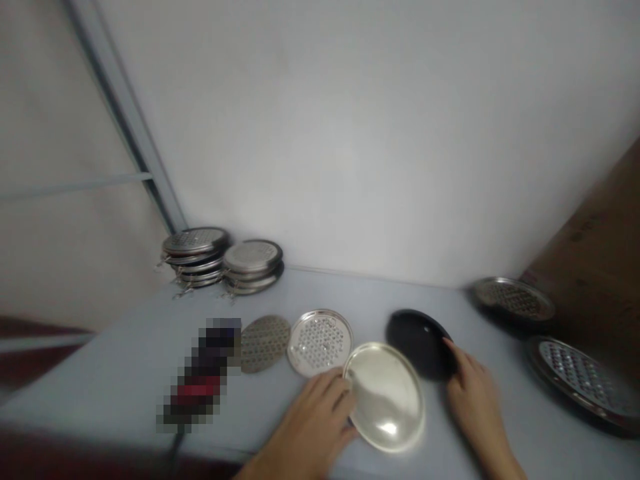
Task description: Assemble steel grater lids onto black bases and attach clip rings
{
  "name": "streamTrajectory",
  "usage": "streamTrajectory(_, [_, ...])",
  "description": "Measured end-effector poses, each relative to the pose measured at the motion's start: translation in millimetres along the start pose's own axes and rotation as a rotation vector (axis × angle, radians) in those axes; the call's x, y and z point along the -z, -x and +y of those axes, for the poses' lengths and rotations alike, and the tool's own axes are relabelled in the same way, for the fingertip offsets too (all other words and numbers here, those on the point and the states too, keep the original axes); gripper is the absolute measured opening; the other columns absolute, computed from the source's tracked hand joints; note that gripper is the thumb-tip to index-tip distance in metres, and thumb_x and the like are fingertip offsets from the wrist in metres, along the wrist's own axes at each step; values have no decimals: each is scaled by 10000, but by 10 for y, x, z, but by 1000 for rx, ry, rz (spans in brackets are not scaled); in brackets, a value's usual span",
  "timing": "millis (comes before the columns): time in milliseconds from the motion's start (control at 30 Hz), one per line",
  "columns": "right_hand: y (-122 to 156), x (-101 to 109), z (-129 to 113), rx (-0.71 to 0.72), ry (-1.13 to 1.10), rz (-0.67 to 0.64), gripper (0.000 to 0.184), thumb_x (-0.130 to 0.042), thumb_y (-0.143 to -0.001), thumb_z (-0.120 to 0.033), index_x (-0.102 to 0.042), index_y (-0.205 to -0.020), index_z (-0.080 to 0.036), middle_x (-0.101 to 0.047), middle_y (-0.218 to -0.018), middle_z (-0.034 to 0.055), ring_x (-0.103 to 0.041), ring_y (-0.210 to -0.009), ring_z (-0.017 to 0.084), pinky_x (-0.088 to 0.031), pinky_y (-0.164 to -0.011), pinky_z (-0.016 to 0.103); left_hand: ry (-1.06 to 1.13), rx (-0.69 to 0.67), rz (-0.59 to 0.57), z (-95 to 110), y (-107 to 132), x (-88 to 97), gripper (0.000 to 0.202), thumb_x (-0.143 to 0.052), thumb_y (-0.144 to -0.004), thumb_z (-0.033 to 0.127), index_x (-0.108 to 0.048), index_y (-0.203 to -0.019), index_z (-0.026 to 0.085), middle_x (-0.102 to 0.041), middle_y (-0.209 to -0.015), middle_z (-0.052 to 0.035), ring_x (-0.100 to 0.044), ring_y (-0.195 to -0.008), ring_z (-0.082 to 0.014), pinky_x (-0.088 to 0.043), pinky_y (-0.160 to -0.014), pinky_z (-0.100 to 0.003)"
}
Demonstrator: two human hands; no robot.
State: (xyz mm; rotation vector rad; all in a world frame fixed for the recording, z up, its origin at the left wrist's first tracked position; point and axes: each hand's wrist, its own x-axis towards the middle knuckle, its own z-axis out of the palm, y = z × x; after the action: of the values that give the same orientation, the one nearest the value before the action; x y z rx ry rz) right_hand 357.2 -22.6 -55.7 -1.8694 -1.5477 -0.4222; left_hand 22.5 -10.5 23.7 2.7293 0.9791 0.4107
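The left hand is on the desk, its fingers slightly curled against the near rim of a plain shiny plate. The right hand lies a little farther along, with its fingertips at the edge of a black plate. Both hands look loosely cupped rather than clenched, though from here I can't tell whether either one has a real grip.

The shiny plate sits between the hands, and its far edge meets or slightly overlaps the black plate. Just left of it lies a perforated steel disc, almost touching its rim, and beyond that a duller perforated disc. Further left is a pixelated object, too obscured to name, with a dark cord at its lower end.

Two stacks of perforated lids stand against the wall in the far corner. Over on the right are a perforated tray and a larger dark-rimmed perforated tray, beside a brown carton.
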Motion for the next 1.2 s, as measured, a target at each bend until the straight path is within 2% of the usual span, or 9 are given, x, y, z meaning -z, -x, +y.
streamTrajectory(167, [-8, 42, -61, -3, 31, 59, 567, -445, -830, -101, -616, -1361, -202, -654, -1154, 188, -616, -1005, 381, -514, -845, 559, -112, 220, 230, -639, 347, 152, 393, -546, -990, 302, -565, -1382, 272, -595, -1443, -95, -524, -1356, -312, -432, -1138, -504])
streamTrajectory(333, [-169, 210, -296, 71, -104, 150, 401, -456, -918, -187, -614, -1285, -212, -583, -1221, 171, -553, -1086, 372, -480, -916, 597, -214, 383, 254, -1239, 521, 231, 617, -654, -891, 460, -529, -1444, 218, -586, -1447, -147, -523, -1346, -379, -444, -1104, -545])
streamTrajectory(433, [-425, 232, -545, 189, -238, 101, 351, -450, -950, -171, -604, -1259, -229, -606, -1179, 135, -559, -1087, 324, -484, -943, 533, -181, 402, 211, -1334, 472, 314, 520, -617, -912, 423, -588, -1385, 207, -626, -1381, -136, -569, -1283, -352, -459, -1086, -506])
streamTrajectory(567, [-871, 44, -770, 244, -279, -7, 288, -444, -949, -141, -650, -1144, -188, -653, -1084, 123, -571, -1039, 295, -488, -945, 483, -148, 440, 170, -1333, 337, 465, 468, -668, -854, 422, -663, -1272, 210, -662, -1253, -122, -621, -1151, -346, -491, -1022, -493])
streamTrajectory(800, [-1062, -246, -576, 111, -313, 37, 227, -455, -919, -140, -667, -991, -172, -676, -957, 122, -598, -956, 286, -500, -889, 442, -17, 374, 171, -1505, 220, 655, 432, -726, -739, 482, -690, -1087, 228, -671, -1147, -81, -668, -1105, -319, -533, -992, -432])
streamTrajectory(900, [-1013, -193, -460, 49, -324, 72, 202, -464, -931, -166, -663, -967, -174, -682, -948, 118, -604, -943, 284, -496, -869, 427, 9, 309, 274, -1399, 104, 690, 462, -729, -749, 515, -656, -1099, 221, -638, -1235, -102, -644, -1166, -330, -530, -1012, -460])
streamTrajectory(1033, [-997, -143, -432, 20, -320, 79, 204, -461, -929, -161, -663, -955, -182, -681, -935, 113, -603, -939, 282, -488, -863, 416, -56, 62, 311, -821, -203, 558, 517, -775, -700, 340, -607, -1175, 220, -566, -1393, -136, -574, -1276, -352, -476, -1083, -516])
streamTrajectory(1100, [-993, -144, -458, 37, -322, 62, 206, -460, -931, -162, -665, -942, -189, -681, -927, 108, -601, -940, 281, -487, -863, 411, -114, -34, 192, -450, -384, 435, 541, -784, -663, 247, -621, -1179, 228, -553, -1437, -138, -514, -1340, -382, -430, -1117, -558])
streamTrajectory(1200, [-981, -149, -490, 64, -328, 41, 205, -463, -931, -161, -664, -922, -197, -685, -916, 103, -599, -925, 277, -489, -857, 407, -85, -125, -67, -26, -629, 277, 605, -893, -582, 324, -663, -1129, 206, -589, -1406, -153, -537, -1290, -418, -391, -1122, -613])
